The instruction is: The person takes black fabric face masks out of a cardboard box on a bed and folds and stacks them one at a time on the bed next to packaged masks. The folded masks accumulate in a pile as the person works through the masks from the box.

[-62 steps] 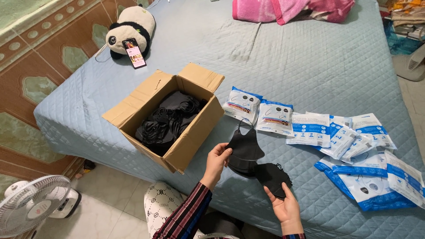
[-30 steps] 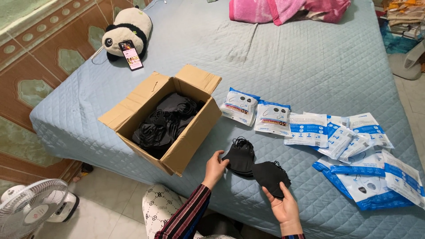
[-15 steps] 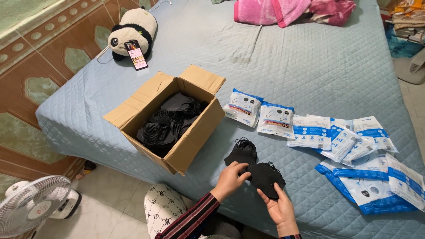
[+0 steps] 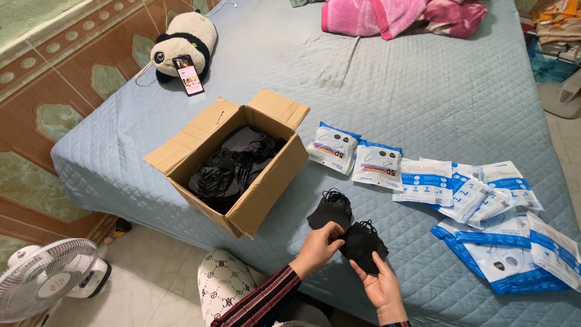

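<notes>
- The left hand (image 4: 318, 247) and the right hand (image 4: 380, 284) are both pinching one black mask (image 4: 362, 244), low down by the near edge of the bed (image 4: 436, 85)
- Two seconds ago the left hand was holding a mask up in the air; now it has come down and over to meet the right hand
- A second mask pile (image 4: 330, 209) is now lying on the bed just behind the hands, touching nothing but the cover
- Both hands are closing on the same mask, fingers on its edges, so they look to be folding or lining it up
- The open box (image 4: 242, 163) is sitting to the left, still full of loose black masks, and it is not moving
- The white and blue packs (image 4: 423, 180) are lying in a row to the right, well apart from the hands, in the same spots as before
- A toy panda (image 4: 184, 42) with a phone (image 4: 188, 74) leaning on it is resting at the far corner
- My guess is that the masks are being sorted a few at a time, and most are still waiting in the box
</notes>
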